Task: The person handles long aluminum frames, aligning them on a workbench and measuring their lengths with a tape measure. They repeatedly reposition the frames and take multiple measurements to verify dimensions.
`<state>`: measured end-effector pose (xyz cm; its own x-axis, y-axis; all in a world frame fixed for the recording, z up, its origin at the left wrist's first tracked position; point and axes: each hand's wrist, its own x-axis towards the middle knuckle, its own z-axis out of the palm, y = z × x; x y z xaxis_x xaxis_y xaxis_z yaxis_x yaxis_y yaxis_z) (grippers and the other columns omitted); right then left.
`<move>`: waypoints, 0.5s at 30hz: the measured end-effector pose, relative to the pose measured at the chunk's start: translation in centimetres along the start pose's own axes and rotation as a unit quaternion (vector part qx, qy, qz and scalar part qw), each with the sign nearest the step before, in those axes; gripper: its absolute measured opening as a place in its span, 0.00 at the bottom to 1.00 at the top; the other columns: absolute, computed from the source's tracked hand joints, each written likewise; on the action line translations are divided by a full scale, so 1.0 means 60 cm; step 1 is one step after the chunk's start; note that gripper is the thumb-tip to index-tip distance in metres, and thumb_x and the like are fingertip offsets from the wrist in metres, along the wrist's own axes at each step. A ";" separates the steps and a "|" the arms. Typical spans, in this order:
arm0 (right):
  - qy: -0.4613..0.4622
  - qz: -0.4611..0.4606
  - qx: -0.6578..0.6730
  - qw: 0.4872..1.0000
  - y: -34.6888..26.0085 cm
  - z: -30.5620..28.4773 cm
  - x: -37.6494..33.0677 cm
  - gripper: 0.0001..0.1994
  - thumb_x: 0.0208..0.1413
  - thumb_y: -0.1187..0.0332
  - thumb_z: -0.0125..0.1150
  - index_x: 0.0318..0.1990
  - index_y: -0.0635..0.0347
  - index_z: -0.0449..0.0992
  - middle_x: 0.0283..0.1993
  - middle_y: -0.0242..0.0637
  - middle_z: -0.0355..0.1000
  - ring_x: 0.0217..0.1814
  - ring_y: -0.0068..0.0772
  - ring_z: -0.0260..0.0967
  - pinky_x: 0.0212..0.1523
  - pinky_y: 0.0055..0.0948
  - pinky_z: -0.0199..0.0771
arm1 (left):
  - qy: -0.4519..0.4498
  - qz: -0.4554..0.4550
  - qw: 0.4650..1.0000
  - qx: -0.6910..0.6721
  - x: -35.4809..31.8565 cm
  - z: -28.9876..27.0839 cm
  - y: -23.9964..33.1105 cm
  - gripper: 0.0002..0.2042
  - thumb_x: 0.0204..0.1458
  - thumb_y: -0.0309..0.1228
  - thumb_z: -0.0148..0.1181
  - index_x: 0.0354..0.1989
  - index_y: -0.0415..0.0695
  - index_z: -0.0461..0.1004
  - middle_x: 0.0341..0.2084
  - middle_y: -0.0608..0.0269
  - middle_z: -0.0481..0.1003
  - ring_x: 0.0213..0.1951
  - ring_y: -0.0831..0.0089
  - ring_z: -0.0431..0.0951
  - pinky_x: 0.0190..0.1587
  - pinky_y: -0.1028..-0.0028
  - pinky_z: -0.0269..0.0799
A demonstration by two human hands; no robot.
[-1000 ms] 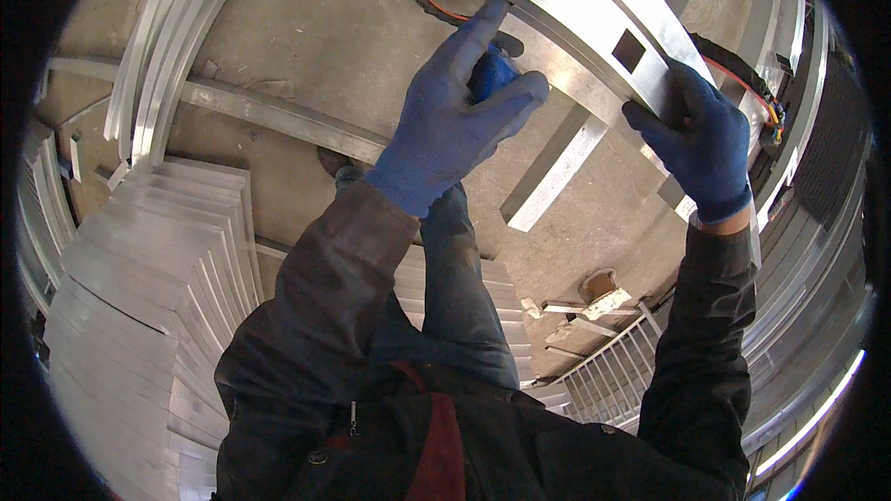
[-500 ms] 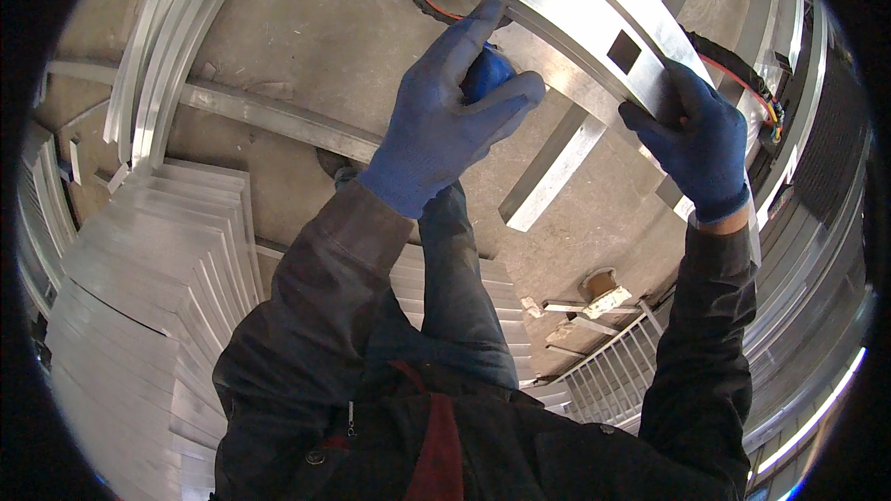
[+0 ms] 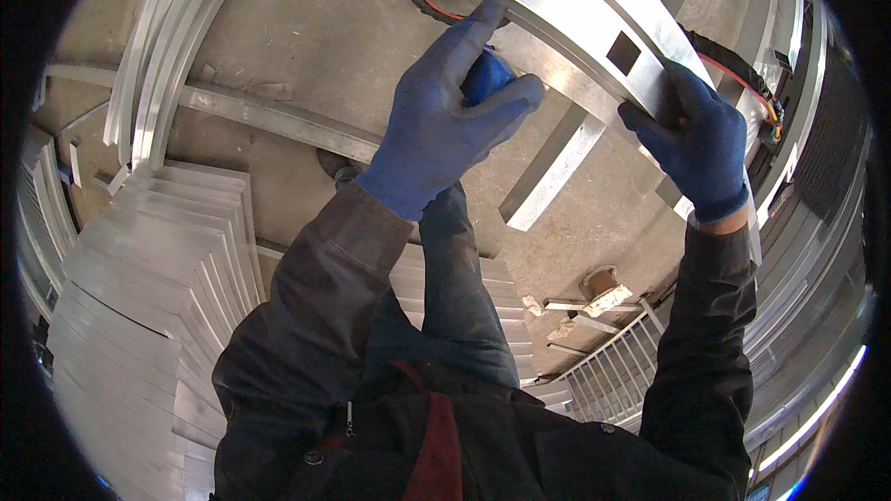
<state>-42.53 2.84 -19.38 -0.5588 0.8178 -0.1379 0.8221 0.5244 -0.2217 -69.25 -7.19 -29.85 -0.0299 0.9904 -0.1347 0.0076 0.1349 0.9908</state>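
Both my hands wear blue gloves. My right hand (image 3: 696,144) is closed around the right end of a long silver metal profile (image 3: 557,9), close to a square cutout in its face. My left hand (image 3: 450,107) is at the near edge of the same profile, its index fingertip against the edge and its thumb pointing right. Between that thumb and finger shows a rounded, brighter blue shape (image 3: 487,76); whether it is a held thing or folded fingers is hidden.
Black-sleeved cables with coloured wires (image 3: 742,70) run by the profile. A metal bar (image 3: 557,167) lies beneath, and another bar (image 3: 278,121) crosses the floor. Stacked pale profiles (image 3: 148,269) stand at left. A white slatted rack (image 3: 608,376) and a round brown piece (image 3: 599,283) are lower right.
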 end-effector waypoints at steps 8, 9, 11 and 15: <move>-0.020 0.013 0.004 1.000 -0.002 -0.004 0.001 0.28 0.51 0.51 0.81 0.55 0.57 0.81 0.42 0.42 0.83 0.39 0.38 0.84 0.44 0.32 0.86 | 0.009 0.016 1.000 0.001 0.001 0.002 -0.002 0.39 0.59 0.36 0.73 0.77 0.45 0.60 0.68 0.53 0.70 0.66 0.65 0.71 0.65 0.68 0.71; -0.039 0.021 0.002 0.999 -0.003 -0.006 0.001 0.30 0.52 0.52 0.82 0.58 0.58 0.80 0.46 0.45 0.84 0.42 0.41 0.85 0.47 0.33 0.86 | 0.011 0.021 1.000 0.008 0.002 0.001 -0.003 0.38 0.59 0.36 0.73 0.77 0.45 0.61 0.66 0.54 0.71 0.64 0.66 0.72 0.64 0.69 0.72; -0.038 0.017 -0.002 0.999 -0.003 -0.006 0.002 0.29 0.52 0.52 0.81 0.58 0.58 0.80 0.45 0.45 0.83 0.42 0.40 0.85 0.47 0.33 0.86 | 0.018 0.040 0.998 0.038 0.004 0.000 -0.002 0.38 0.59 0.37 0.73 0.76 0.45 0.62 0.63 0.56 0.73 0.60 0.68 0.74 0.60 0.70 0.75; -0.008 -0.004 -0.009 1.000 -0.005 -0.004 0.003 0.24 0.53 0.50 0.80 0.50 0.54 0.82 0.37 0.38 0.82 0.34 0.35 0.82 0.38 0.30 0.84 | 0.024 -0.026 0.999 0.028 0.005 -0.001 0.008 0.32 0.60 0.37 0.72 0.72 0.45 0.67 0.51 0.62 0.76 0.47 0.74 0.77 0.50 0.73 0.79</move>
<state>-42.84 2.87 -19.12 -0.5674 0.8094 -0.1513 0.8190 0.5357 -0.2056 -69.31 -6.82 -29.43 -0.0797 0.9797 -0.1837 0.0597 0.1887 0.9802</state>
